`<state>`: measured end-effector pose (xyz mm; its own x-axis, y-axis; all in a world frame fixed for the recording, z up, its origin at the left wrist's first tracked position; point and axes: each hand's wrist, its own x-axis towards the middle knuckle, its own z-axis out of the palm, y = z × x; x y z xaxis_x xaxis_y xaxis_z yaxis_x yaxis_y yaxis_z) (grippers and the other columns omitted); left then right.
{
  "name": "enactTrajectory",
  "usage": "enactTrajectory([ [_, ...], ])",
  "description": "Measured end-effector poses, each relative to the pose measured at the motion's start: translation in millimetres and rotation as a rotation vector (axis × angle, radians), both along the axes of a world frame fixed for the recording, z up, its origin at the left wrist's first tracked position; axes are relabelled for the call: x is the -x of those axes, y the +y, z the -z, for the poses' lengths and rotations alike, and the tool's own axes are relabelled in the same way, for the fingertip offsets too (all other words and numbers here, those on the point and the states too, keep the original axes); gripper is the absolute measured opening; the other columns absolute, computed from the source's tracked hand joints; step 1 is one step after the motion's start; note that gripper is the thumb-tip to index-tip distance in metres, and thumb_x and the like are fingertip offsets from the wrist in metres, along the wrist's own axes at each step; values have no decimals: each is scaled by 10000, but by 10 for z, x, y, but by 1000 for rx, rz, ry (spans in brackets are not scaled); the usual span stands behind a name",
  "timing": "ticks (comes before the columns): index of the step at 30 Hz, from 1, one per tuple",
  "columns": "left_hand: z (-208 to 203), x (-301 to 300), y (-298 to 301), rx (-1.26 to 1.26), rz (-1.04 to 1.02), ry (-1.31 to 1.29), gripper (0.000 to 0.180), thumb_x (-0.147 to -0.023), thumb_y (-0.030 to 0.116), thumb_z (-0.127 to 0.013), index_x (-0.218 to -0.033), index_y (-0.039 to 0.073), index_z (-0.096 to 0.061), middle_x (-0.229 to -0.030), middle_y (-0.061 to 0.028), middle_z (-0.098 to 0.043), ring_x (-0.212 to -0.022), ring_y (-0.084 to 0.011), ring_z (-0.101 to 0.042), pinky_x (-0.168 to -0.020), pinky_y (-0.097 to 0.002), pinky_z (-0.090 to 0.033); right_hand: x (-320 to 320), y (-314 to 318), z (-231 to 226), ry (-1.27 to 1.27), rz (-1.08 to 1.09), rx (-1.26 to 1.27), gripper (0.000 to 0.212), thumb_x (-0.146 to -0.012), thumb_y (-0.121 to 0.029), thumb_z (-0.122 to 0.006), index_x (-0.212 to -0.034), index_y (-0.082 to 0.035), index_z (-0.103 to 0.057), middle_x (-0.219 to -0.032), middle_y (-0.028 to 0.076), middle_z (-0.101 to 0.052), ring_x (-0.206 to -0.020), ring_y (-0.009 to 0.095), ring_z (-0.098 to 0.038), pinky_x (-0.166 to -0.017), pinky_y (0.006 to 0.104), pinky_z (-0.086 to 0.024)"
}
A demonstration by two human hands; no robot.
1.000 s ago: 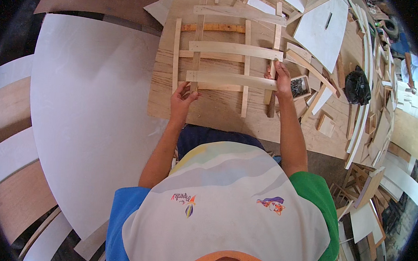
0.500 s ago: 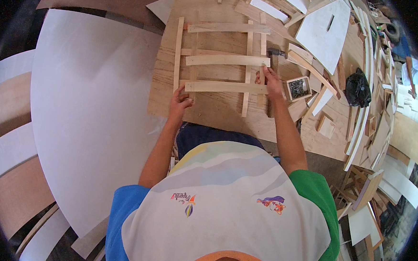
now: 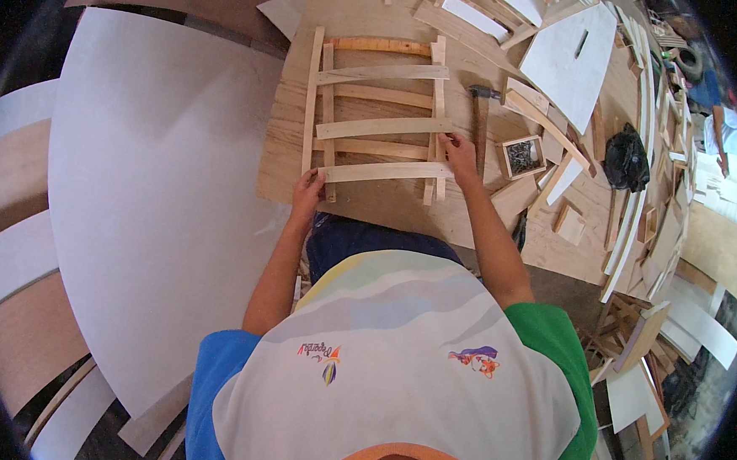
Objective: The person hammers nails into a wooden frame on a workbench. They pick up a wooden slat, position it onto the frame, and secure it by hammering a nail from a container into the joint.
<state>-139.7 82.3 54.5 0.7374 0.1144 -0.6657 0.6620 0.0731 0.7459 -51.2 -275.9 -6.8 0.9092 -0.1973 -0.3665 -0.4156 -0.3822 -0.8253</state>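
My left hand (image 3: 307, 194) grips the near left corner of a wooden slatted frame, where its nearest slat (image 3: 380, 172) meets the side strip. My right hand (image 3: 459, 157) is closed on the frame's right side, between the near slat and the middle slat (image 3: 379, 129). A third slat (image 3: 386, 74) crosses farther away. Under this top frame lies a second wooden frame, with its far crosspiece (image 3: 380, 45) and left side strip (image 3: 312, 100) showing. The fingertips of both hands are partly hidden by the wood.
Right of the frames on the plywood table (image 3: 284, 162) lie a hammer (image 3: 481, 127), a small box of nails (image 3: 522, 156), a black plastic bag (image 3: 627, 160) and wood offcuts. A large white panel (image 3: 151, 191) stands at the left. Long strips (image 3: 630, 229) line the right side.
Both hands have shifted the top frame to the left and slightly nearer to me. Its side strips now lie close to those of the frame beneath.
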Motion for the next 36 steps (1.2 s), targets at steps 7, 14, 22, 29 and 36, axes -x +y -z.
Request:
enactTrajectory([
  [7,230,65,-22,37,28,-24,408,-929,301,-580,-1225,22,-546,-1065,-86,-620,-915,-179,-591,-774,-311,-481,36,1,-5,-4,-13,67,435,-805,-224,-708,-1138,35,-603,-931,115,-673,-825,166,-618,-721,292,-477],
  [14,281,69,-31,-26,24,-59,412,-917,304,-605,-1216,24,-556,-1001,-68,-633,-828,-155,-596,-704,-290,-490,140,42,-93,-3,-90,139,433,-793,-187,-690,-1153,35,-593,-901,142,-684,-795,179,-636,-723,297,-488],
  [22,129,-31,-137,153,-178,-1,401,-960,289,-523,-1256,20,-516,-1050,-65,-613,-942,-161,-577,-818,-304,-467,287,135,-60,-70,-9,142,480,-795,-204,-691,-1221,-8,-585,-839,115,-683,-726,154,-621,-682,297,-493],
  [29,378,-56,-129,273,-307,-102,427,-971,295,-503,-1273,-7,-498,-1130,-86,-578,-1036,-175,-533,-912,-298,-424,364,263,-58,-285,-94,323,485,-775,-210,-700,-1194,14,-598,-822,122,-658,-712,180,-606,-674,310,-490],
  [36,200,-178,-97,35,-265,-231,406,-948,293,-555,-1257,30,-534,-1116,-105,-590,-1021,-183,-541,-905,-311,-430,325,449,-139,-245,-100,475,477,-759,-230,-700,-1147,27,-599,-877,167,-595,-795,285,-581,-736,385,-475],
])
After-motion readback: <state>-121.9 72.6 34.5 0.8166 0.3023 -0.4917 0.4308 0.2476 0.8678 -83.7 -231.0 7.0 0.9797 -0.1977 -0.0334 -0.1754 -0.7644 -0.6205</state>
